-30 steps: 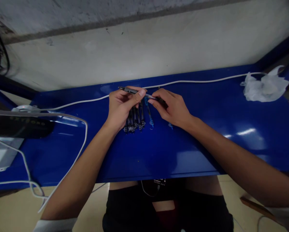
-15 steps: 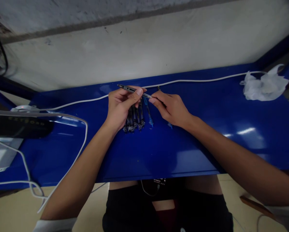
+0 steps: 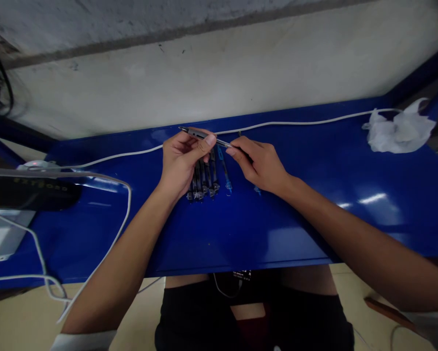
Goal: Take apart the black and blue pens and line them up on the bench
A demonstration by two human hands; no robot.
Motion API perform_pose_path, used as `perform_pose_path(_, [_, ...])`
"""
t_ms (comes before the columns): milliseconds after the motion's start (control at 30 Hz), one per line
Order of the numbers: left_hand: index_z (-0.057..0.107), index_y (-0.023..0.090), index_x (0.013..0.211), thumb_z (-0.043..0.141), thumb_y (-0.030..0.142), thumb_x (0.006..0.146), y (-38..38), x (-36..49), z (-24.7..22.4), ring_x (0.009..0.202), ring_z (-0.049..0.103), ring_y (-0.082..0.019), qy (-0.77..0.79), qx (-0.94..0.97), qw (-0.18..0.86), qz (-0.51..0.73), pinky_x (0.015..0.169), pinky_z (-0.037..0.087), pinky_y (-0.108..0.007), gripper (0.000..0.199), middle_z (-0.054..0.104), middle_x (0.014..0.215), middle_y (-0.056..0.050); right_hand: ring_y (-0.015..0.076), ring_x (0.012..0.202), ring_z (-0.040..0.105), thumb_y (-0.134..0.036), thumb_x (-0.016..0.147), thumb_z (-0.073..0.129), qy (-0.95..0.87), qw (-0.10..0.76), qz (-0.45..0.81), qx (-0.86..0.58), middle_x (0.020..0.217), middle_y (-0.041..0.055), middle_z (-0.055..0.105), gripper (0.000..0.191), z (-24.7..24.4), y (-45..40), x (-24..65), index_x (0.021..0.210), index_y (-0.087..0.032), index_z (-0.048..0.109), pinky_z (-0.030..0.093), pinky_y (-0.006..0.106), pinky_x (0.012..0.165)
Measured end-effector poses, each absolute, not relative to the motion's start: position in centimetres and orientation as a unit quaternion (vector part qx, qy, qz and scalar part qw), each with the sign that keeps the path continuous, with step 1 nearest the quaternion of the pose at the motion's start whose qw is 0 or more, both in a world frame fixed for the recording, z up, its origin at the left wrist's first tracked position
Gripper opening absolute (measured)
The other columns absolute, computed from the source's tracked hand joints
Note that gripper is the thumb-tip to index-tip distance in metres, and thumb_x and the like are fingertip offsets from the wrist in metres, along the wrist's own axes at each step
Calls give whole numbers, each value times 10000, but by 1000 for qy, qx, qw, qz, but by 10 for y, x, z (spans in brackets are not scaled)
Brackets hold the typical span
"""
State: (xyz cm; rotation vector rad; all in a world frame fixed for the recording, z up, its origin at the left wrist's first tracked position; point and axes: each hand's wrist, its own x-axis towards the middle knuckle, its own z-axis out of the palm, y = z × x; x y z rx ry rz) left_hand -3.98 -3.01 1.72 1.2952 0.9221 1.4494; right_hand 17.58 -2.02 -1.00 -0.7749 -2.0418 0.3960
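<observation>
Between thumb and fingers, my left hand [image 3: 184,158] grips the dark grey barrel of a pen [image 3: 196,133], whose black end points up and left. My right hand [image 3: 261,161] is closed on the pen's other end, which its fingers mostly hide. A thin, pale, clear-looking stretch shows between the two hands. Under and beside my left hand lie several black pens [image 3: 204,183] in a row, their upper parts covered by the hand. A blue pen [image 3: 225,173] lies just right of them. Another blue tip [image 3: 257,190] peeks out below my right hand.
A white cable [image 3: 295,123] runs along the back of the blue table [image 3: 211,239], by the wall. At the right lies a crumpled white plastic bag [image 3: 400,129]. On the left are a black box [image 3: 29,192], a white device [image 3: 7,234] and looping white cables [image 3: 127,204].
</observation>
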Motion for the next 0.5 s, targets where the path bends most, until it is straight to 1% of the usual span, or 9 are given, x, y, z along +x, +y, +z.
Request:
perform_pose_path(100, [885, 260, 954, 1008, 484, 826, -29, -42, 17, 648, 607, -126, 376, 540, 473, 586, 575, 493, -291, 286, 717, 782, -18, 139, 646, 496, -518, 1200, 476, -823, 440, 175, -313, 788, -16, 611, 376, -7, -21, 176, 1025, -240, 660, 377, 320, 664])
perform_pose_path(200, [886, 248, 974, 1001, 496, 831, -29, -43, 17, 641, 618, -130, 378, 547, 474, 577, 590, 508, -301, 308, 703, 771, -20, 132, 639, 496, -550, 1193, 486, -815, 447, 215, -299, 767, -23, 602, 427, -2, -22, 175, 974, -234, 673, 396, 310, 663])
perform_pose_path(367, [887, 242, 998, 1000, 487, 833, -29, -44, 17, 690, 649, -142, 374, 544, 483, 576, 599, 524, -299, 316, 731, 837, -38, 130, 666, 516, -633, 1150, 550, -776, 453, 327, -291, 746, -29, 585, 488, 5, -25, 173, 948, -223, 722, 422, 293, 669])
perform_pose_path(500, [894, 252, 1017, 982, 482, 860, -29, -45, 17, 707, 652, -140, 368, 552, 477, 576, 604, 526, -295, 292, 754, 888, -48, 125, 635, 478, -660, 1106, 628, -730, 456, 423, -285, 704, -40, 534, 488, 6, -25, 173, 943, -218, 755, 383, 286, 605])
